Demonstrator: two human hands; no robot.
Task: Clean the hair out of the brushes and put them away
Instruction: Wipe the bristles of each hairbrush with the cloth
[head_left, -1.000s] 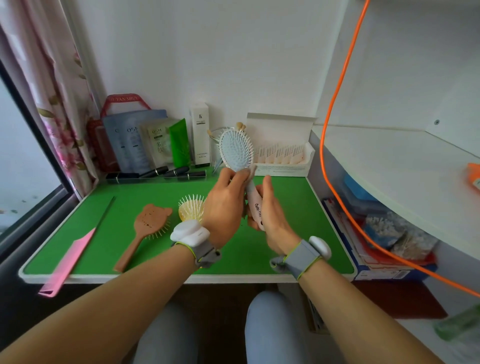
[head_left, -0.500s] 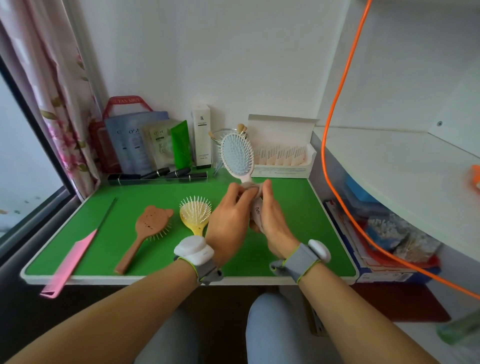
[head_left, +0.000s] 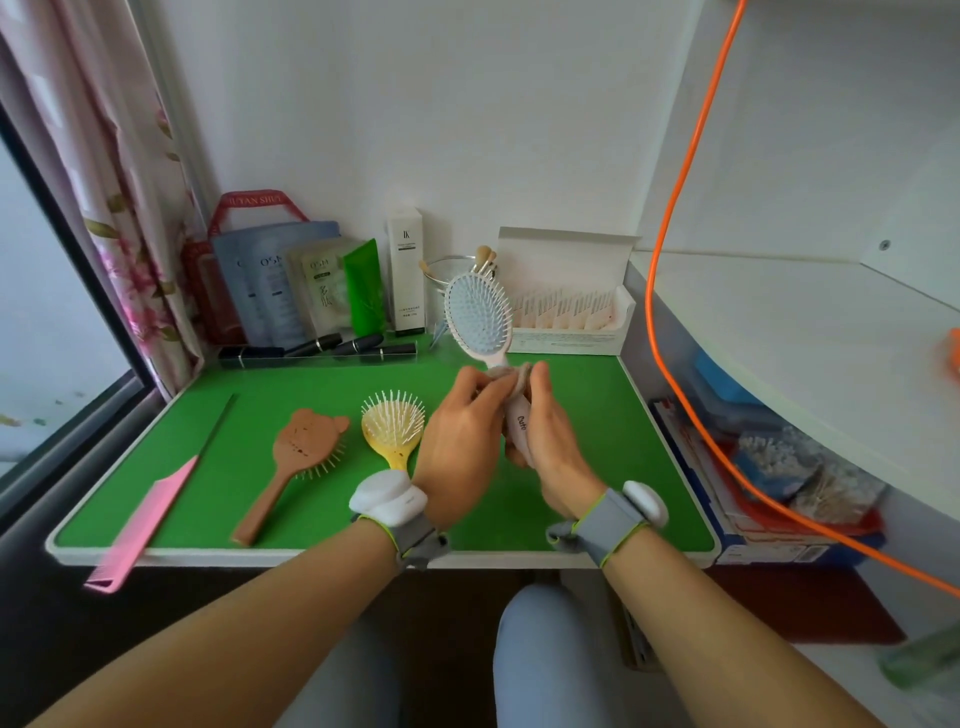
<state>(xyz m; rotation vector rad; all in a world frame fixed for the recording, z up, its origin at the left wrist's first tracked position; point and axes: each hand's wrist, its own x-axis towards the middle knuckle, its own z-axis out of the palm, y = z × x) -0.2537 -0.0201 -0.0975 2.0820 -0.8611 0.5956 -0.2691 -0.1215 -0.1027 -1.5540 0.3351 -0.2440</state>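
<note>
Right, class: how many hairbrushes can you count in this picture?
3: a white-and-blue brush gripped in the right hand, a yellow brush on the green table, a brown bear-shaped brush left of it. None seems hidden.

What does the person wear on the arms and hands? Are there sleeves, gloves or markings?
Both forearms are bare: no sleeves, no gloves. Behind the left hand, a grey left strap edged in yellow-green carries a rounded white left pod. Behind the right hand, the right strap and right pod look the same. No rings or cables show.
</note>
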